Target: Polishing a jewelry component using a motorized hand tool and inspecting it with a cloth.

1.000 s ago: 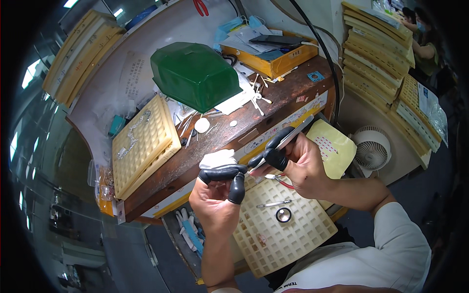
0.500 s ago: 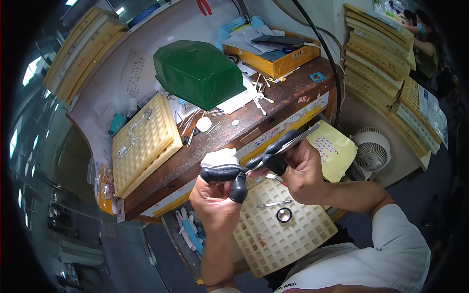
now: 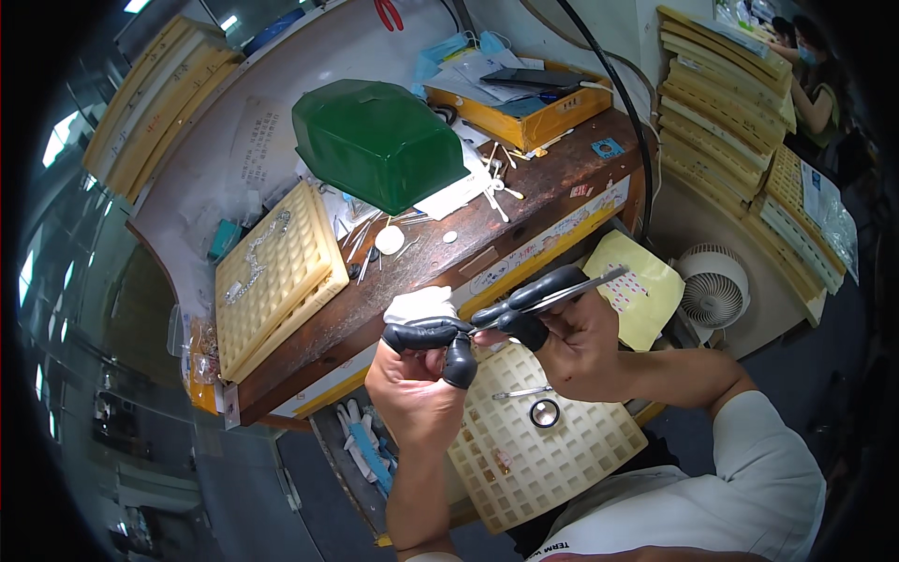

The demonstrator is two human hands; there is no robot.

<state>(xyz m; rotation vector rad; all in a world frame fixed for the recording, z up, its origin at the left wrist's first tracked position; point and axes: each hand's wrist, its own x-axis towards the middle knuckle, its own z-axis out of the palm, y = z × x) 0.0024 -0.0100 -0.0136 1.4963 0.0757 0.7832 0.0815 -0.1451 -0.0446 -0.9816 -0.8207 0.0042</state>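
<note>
Black finger cots cover the thumb and forefinger of my left hand (image 3: 417,379), which pinch something too small to make out. White cloth (image 3: 421,304) shows just beyond those fingers. My right hand (image 3: 581,342), also in black finger cots, grips slender metal tweezers (image 3: 571,292). The tweezers slant down to the left, and their tips meet the left fingertips. Below both hands lies a cream tray (image 3: 562,459) of small square pockets, a few with tiny amber-coloured pieces. On it rest a round black-rimmed loupe (image 3: 544,413) and a thin metal tool (image 3: 522,392).
On the brown bench (image 3: 524,201) stand a green box-like cover (image 3: 384,140), cotton swabs (image 3: 496,192) and a wooden tray (image 3: 529,114) of papers. Another pocketed tray (image 3: 281,281) holds a silvery chain. At right are a white fan (image 3: 714,290), yellow paper (image 3: 655,314) and stacked trays (image 3: 716,131).
My right hand has turned the tweezers flatter, their rear end swinging down and to the right, and its forefinger has straightened. My left hand stays almost still.
</note>
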